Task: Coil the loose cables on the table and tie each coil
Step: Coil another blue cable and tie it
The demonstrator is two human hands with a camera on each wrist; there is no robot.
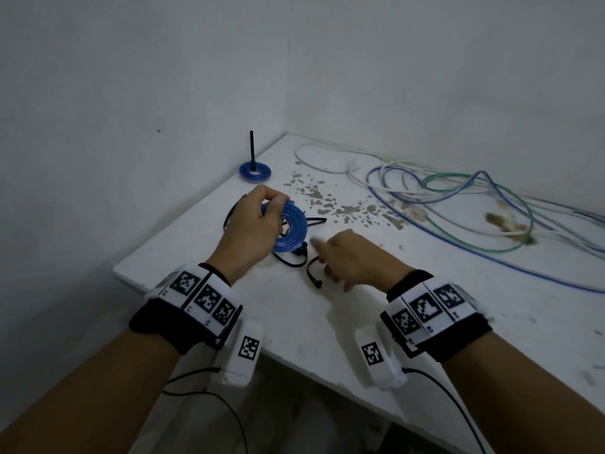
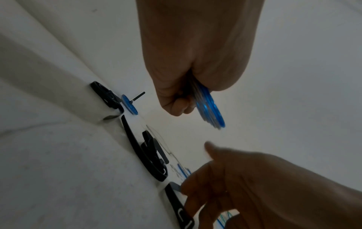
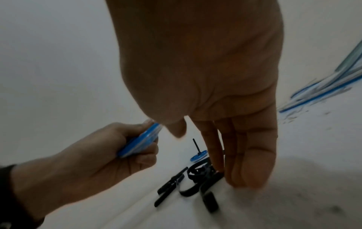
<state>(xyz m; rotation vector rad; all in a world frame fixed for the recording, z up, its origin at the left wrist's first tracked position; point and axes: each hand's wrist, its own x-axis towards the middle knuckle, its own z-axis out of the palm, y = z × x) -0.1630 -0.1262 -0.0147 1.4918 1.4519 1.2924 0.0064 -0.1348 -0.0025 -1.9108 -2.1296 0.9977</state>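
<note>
Table (image 1: pixel 327 322): loose cables (image 1: pixel 458 198) only head view.

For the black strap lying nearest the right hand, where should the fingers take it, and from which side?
Probably at the free end of the black strap, pinched from above by the right hand. The strap curves up off the table there, apart from the strap pile under the blue coil that the left hand grips.

Left hand (image 1: pixel 249 227) curled in closed grip, raised; right hand (image 1: pixel 355 257) low, fingers (image 3: pixel 252 156) extended downward.
</note>
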